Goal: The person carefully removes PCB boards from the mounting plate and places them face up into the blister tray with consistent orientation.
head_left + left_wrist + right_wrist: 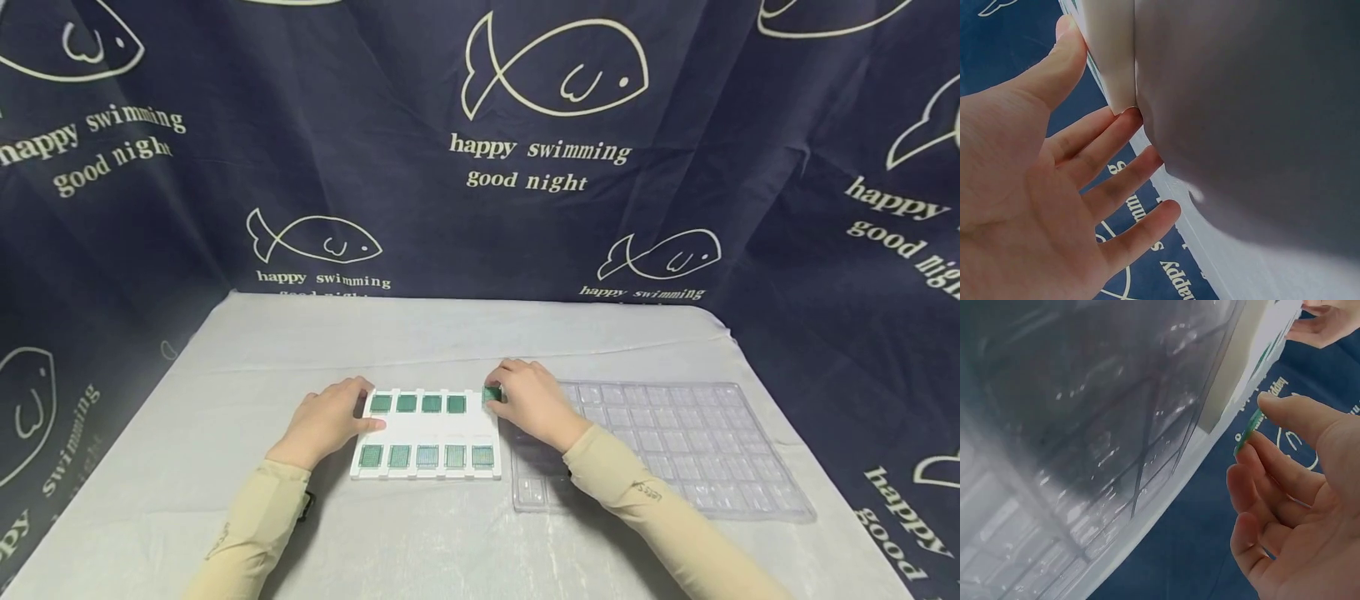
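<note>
A white tray (427,429) lies on the table with small green circuit boards in two rows, among them one board (371,456) at the near left. At the tray's left side, my left hand (324,419) holds the edge, thumb on top and fingertips against the side; the left wrist view shows the hand (1054,162) at the tray's edge (1110,56). Over the tray's far right corner, my right hand (534,400) pinches another green circuit board (491,394) between thumb and fingers. From the right wrist, this board (1249,430) appears edge-on, tilted and apart from the tray.
To the right lies a clear plastic tray (690,433) with many small compartments, partly beneath my right forearm. A pale cloth covers the table (420,542). Dark blue curtains (420,100) with fish prints hang behind and on both sides.
</note>
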A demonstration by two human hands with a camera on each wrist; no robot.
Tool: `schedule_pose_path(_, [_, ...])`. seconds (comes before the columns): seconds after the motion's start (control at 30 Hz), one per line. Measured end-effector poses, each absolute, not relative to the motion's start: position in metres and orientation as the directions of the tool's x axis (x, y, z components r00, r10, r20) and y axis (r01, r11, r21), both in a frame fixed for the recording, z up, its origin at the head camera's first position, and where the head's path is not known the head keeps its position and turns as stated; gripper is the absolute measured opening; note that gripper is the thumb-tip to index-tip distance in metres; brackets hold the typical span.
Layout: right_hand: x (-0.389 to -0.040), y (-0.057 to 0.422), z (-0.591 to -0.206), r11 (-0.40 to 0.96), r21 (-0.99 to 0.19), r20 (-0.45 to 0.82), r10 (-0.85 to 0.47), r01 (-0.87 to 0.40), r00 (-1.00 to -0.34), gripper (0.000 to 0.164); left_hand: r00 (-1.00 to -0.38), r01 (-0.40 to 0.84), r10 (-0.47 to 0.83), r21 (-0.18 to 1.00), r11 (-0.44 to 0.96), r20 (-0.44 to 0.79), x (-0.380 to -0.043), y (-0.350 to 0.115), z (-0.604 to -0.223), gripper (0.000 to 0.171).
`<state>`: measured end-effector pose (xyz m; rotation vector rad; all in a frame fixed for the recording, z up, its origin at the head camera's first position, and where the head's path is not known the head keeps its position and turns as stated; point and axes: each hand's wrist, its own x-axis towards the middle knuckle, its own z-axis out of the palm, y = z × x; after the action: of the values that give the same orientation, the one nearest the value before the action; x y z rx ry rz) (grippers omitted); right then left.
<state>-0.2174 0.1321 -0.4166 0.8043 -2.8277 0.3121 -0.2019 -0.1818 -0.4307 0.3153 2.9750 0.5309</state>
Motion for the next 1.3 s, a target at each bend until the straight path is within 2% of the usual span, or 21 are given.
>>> schedule_pose_path(0.23, [-0.219,0.138,-0.416,0.841,-0.167,0.212,-0.48,-0.515,-0.852,0.028,-0.973,0.184,0.22,0.352,0.918,-0.067,-0.201,-0.181,-0.429,0.057])
schedule_pose_path(0.67, [-0.226,0.15,-0.418,0.846,-0.13,0.222,-0.483,-0.517,-0.847,0.027,-0.973,0.191,0.224,0.355,0.915,-0.054,-0.201,-0.179,-0.428,0.057])
schedule_pose_path(1.3, [-0.234,0.165,-0.422,0.873,-0.181,0.166,-0.427,-0.454,-0.889,0.028,-0.971,0.199,0.233,0.351,0.915,-0.056,-0.2,-0.179,-0.427,0.057])
